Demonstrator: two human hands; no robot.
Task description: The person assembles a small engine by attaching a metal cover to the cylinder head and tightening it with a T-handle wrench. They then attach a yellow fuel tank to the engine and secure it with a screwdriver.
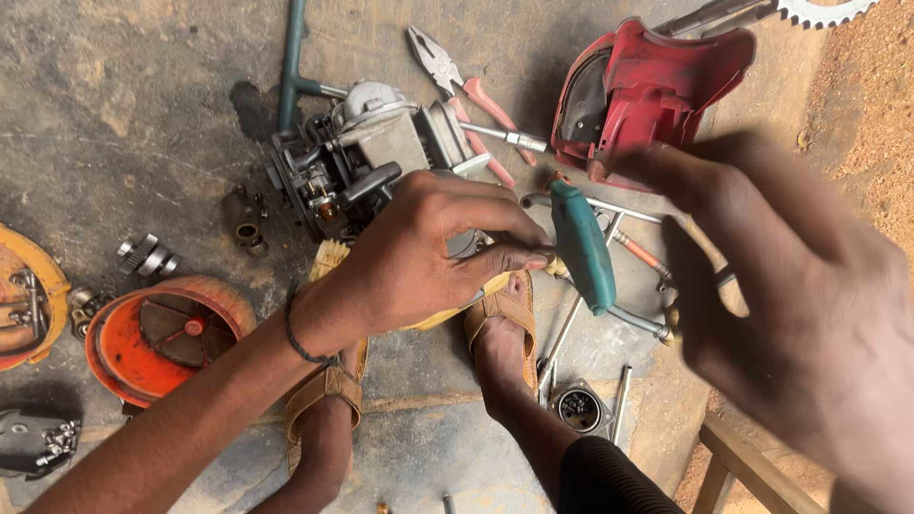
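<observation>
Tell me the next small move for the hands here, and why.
Probably bring the right hand down onto the teal-handled screwdriver. The left hand pinches something beside its handle, over the small engine, while the right hand is blurred, raised and holds nothing.

A rough concrete floor [143,95] is seen pretty much everywhere, grey and stained with dark oily patches, plus a crack line running across near the bottom. Off to the right the concrete is bordered by reddish-brown dirt ground [866,105], kinda gravelly. A bit of a wooden frame [752,466] is caught in the lower right corner. Everything is lit by strong daylight, with hard shadows thrown across the floor. No walls or windows are shown.
</observation>
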